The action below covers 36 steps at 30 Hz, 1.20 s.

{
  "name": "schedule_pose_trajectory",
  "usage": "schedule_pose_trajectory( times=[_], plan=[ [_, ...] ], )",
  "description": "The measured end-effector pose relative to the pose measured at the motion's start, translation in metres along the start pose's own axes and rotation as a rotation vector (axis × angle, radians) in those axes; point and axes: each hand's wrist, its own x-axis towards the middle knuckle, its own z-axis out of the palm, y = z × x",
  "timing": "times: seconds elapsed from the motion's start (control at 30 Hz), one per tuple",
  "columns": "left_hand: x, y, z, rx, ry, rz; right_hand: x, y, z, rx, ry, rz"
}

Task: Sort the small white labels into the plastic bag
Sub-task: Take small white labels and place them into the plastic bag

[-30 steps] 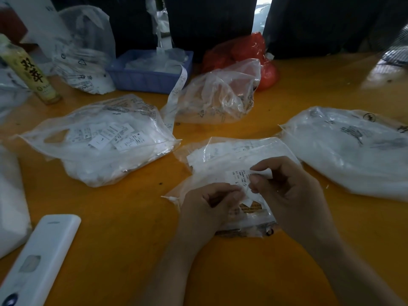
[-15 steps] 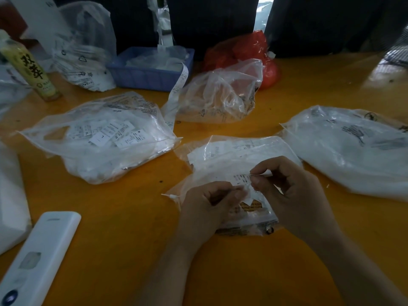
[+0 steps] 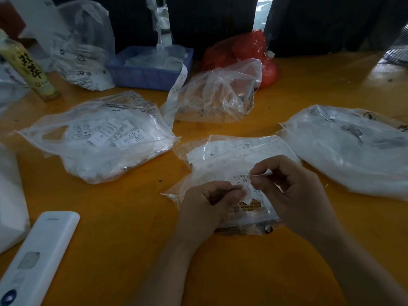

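A small white label (image 3: 241, 180) is pinched between both hands above a clear plastic bag (image 3: 231, 157) that lies flat on the orange counter (image 3: 132, 228). The label's lower end is gripped by the curled fingers of the left hand (image 3: 207, 202); its upper edge is held between thumb and forefinger of the right hand (image 3: 291, 188). A letter "L" is seen printed on the label, with lines of smaller print too blurred to be read.

Open counter is left in front of the hands and to their left, as far as a white remote-like device (image 3: 37, 257) at the lower left corner. The counter's far edge is met by dark shapes behind it.

To the left, a second clear bag of labels (image 3: 99, 138) is laid near the working bag but apart from it; "L" and "XL" can be read on labels inside. To the right, a bulky white-filled bag (image 3: 353, 149) is set just beside the working bag. Farther back, a crumpled clear bag (image 3: 218, 93), a red bag (image 3: 242, 49) and a blue tray (image 3: 148, 71) are ranged along the counter, with a long paper strip (image 3: 176, 91) trailing from the tray. A yellow-green bottle (image 3: 28, 67) bearing dark Chinese characters is stood at far left.
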Motion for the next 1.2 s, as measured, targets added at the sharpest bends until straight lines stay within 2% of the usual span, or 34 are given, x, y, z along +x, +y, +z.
schedule_pose_trajectory(
  times=[0.53,0.73,0.9,1.13,1.2],
  plan=[
    [0.0,-0.002,0.002,-0.024,-0.006,0.012,0.005,0.001,-0.003,-0.027,-0.03,-0.052],
    [0.002,-0.002,0.0,0.039,-0.011,0.004,0.004,0.006,-0.005,-0.157,-0.055,-0.117],
    [0.001,-0.003,0.0,-0.027,0.007,-0.015,0.003,0.009,-0.01,-0.239,-0.094,-0.131],
    [0.0,-0.003,0.001,-0.05,0.007,-0.054,0.005,0.01,-0.01,-0.274,-0.203,-0.08],
    [-0.001,-0.002,0.002,-0.079,-0.003,-0.063,0.005,0.009,-0.008,-0.258,-0.172,-0.059]
  ],
)
